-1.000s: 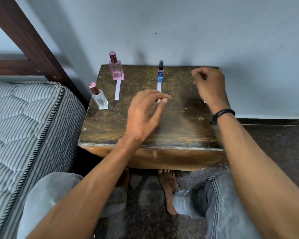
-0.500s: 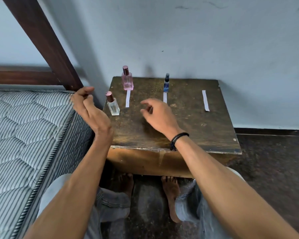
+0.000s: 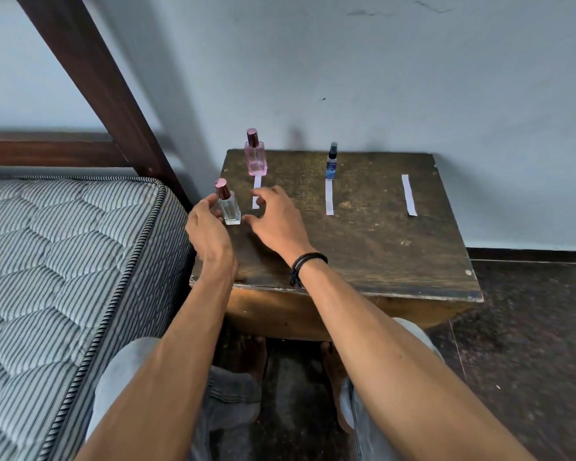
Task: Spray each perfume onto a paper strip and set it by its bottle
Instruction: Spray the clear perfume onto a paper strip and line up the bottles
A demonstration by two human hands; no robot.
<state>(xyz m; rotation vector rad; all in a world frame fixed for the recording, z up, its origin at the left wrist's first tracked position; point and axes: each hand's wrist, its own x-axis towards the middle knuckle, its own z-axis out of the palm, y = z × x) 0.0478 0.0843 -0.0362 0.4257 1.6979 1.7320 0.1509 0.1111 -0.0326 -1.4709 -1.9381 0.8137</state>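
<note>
Pink bottle (image 3: 255,158), left strip (image 3: 256,186) at its foot; blue bottle (image 3: 331,162), middle strip (image 3: 329,198) at its foot: both judged done. Clear bottle (image 3: 229,205) at counter (image 3: 379,254) left edge, stripless; spare strip (image 3: 409,195) far right, well apart. Left hand (image 3: 208,224) grips clear bottle; right hand (image 3: 278,221) open, just beside.

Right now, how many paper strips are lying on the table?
3. The left strip lies before the pink bottle, partly behind the right hand; the middle strip before the blue bottle; the right strip alone. That hand could hide another.

Soft even daylight, faint shadows, sharp focus, wide-angle bending at edges
</note>
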